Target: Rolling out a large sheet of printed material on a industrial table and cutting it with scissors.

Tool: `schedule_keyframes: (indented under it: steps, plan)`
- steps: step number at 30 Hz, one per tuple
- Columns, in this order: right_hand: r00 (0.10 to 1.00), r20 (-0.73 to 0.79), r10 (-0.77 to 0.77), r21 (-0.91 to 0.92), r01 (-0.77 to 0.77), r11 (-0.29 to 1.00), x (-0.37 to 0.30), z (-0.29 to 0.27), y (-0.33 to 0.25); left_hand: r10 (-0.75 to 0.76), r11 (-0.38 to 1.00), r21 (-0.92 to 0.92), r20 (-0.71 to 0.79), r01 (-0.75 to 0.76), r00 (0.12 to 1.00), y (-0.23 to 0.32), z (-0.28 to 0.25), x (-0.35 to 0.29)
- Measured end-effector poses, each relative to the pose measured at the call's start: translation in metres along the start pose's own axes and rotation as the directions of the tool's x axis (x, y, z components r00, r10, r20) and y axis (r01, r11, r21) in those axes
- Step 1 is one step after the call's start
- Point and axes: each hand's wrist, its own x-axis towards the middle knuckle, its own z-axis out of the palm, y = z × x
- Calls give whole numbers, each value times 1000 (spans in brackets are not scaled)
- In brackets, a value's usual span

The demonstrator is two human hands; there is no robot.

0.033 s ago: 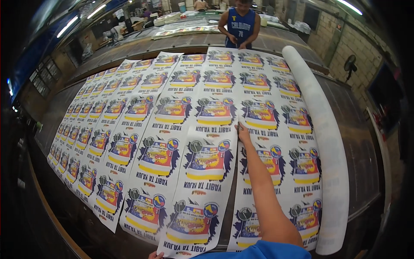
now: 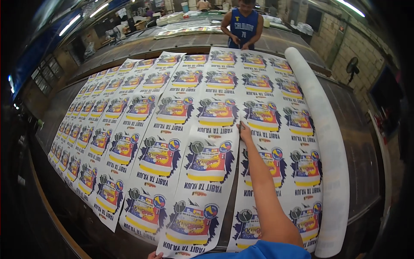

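Observation:
Printed white sheeting (image 2: 215, 93) covers the table, bearing rows of the same colourful design. A dark gap runs from its near edge up to my right hand (image 2: 244, 131). There my fingers are closed around something small and dark, too hidden to name, at the gap's far end. The strip (image 2: 202, 192) left of the gap lies partly over the neighbouring sheeting. At the bottom edge my left hand (image 2: 156, 255) pinches this strip's near corner; only its fingertips show. My right forearm crosses the printed sheeting on the right of the gap.
A thick white roll (image 2: 332, 168) lies along the right side of the sheeting. Across the table, a person in a blue sleeveless jersey (image 2: 243, 29) stands with both hands low in front. A wall fan (image 2: 352, 65) is at the right; more long tables (image 2: 185, 41) stretch behind.

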Motion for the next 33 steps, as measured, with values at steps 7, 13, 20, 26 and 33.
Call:
schedule_keyframes:
  steps: [7, 13, 20, 26, 33]
  plan:
    - [998, 20, 62, -107, -60, 992, 62, -6, -50, 137, 990, -40, -39, -138, 990, -19, 3, 6]
    - [992, 124, -32, 330, -11, 944, 3, -45, -74, 116, 977, -147, -247, -156, 962, -32, 22, 11]
    - [988, 150, 35, 229, -69, 971, -244, -209, -61, 16, 998, -67, -77, -21, 997, -92, 23, 11]
    - [943, -275, -185, -433, 50, 900, -355, -418, -99, 90, 994, -52, -139, -98, 986, -157, 31, 39]
    - [782, -561, -272, -498, -56, 866, -490, -574, -143, 182, 983, -19, 26, -182, 983, -185, 112, 63]
